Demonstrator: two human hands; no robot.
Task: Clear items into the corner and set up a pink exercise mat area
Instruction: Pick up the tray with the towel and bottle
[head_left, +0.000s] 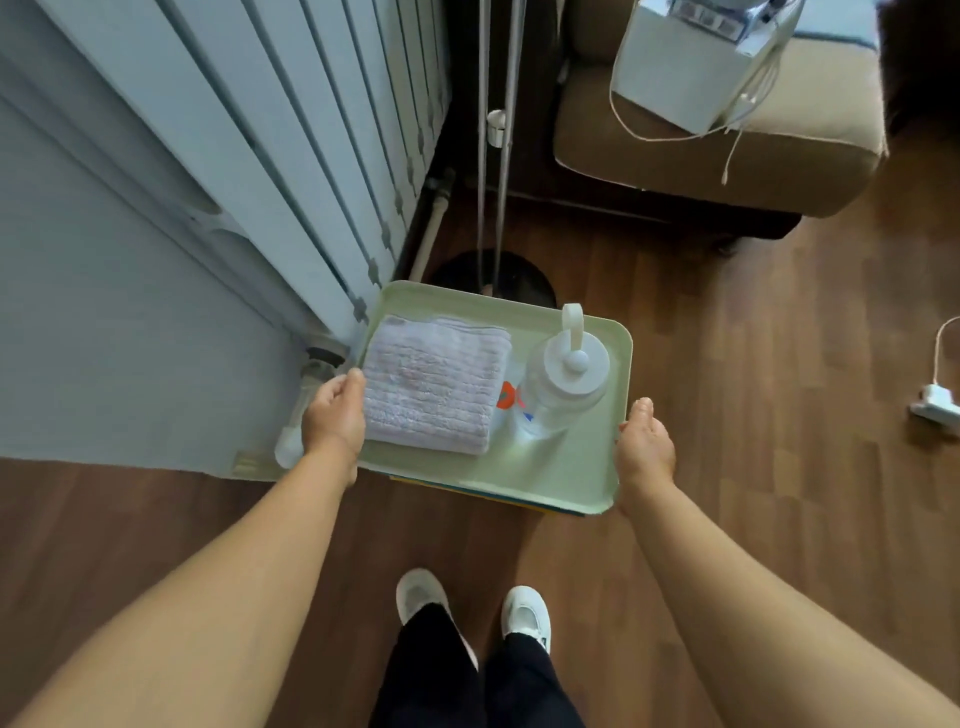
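A green tray (561, 470) is held between the hands — its left edge is gripped by the left hand (332, 415), its right edge by the right hand (644, 447). A folded towel (431, 389) is laid on it just beside the left hand; a bottle (563, 382) is stood right of the towel.

A white radiator (291, 156) blocks the left, just beside the green tray (561, 467). A dark round stand base (524, 280) with two poles (483, 182) sits just beyond the tray. Bare wood floor (753, 389) lies open to the right, short of a white plug (935, 405).
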